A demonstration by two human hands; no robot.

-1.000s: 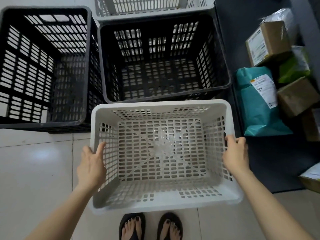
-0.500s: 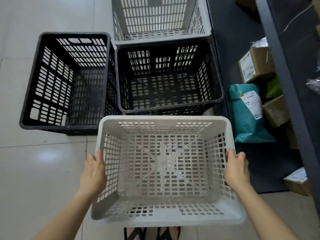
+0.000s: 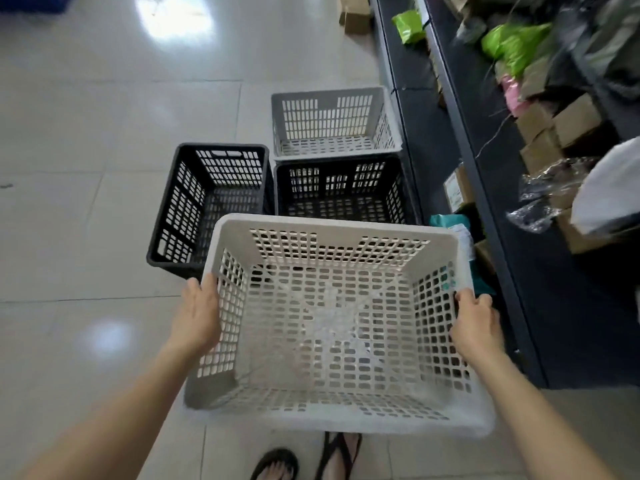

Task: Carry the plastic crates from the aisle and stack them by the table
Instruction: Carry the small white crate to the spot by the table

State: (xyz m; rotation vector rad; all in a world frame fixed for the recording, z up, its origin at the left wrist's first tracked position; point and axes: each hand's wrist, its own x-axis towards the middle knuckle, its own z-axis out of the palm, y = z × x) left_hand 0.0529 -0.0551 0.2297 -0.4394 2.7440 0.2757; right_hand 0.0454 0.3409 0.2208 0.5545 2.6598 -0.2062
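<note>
I hold an empty light grey plastic crate (image 3: 332, 230) up off the floor in front of me. My left hand (image 3: 199, 315) grips its left rim and my right hand (image 3: 476, 323) grips its right rim. Beyond it on the floor stand two black crates, one at the left (image 3: 211, 150) and one at the right (image 3: 346, 188), partly hidden by the held crate. A second grey crate (image 3: 332, 95) sits behind the right black one.
A dark shelving unit (image 3: 485, 188) runs along the right, loaded with cardboard boxes (image 3: 575, 119), green bags (image 3: 512, 43) and a teal parcel (image 3: 450, 221). Glossy white tiled floor (image 3: 86, 220) spreads to the left. My feet in black sandals (image 3: 277, 462) show below the crate.
The grey crate has risen off the floor in both hands. The view has lifted and pulled back, so the floor crates look smaller and the shelves show.
</note>
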